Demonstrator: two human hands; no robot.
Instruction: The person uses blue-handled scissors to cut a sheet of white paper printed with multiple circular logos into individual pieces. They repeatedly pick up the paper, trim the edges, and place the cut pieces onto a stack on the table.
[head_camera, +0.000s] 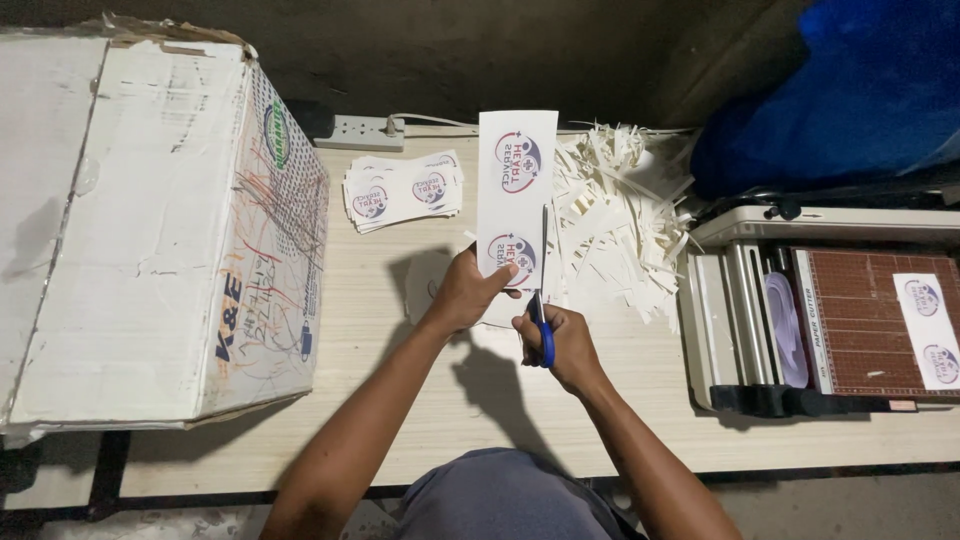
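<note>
a: obs. the printed paper strip (516, 190) stands with its long axis running near-to-far over the pale table (400, 400), two round logos on it, one at the far end and one at the near end.

b: held how?

a: left hand (468, 292) closed on the strip's near-left corner, thumb across the lower logo. right hand (563, 345) just right of it and slightly nearer, fingers wrapped through the blue handles of the scissors (542, 300).

b: blade direction?

a: blades point far, lying along the strip's right edge, parallel to its long axis. the strip extends away from both hands, so the uncut length lies far of the blades. left hand is the one touching the paper; right touches only the scissors.

b: blades parted or not?

a: they read as one thin line; cannot tell any gap.

b: surroundings?

a: right of the strip, a heap of white paper offcuts (615, 215). left and far, a stack of cut logo labels (404, 190). far edge, a power strip (360, 131). well left, a big worn cardboard box (160, 230). well right, a paper cutter (830, 320) with a printed sheet on its bed.
</note>
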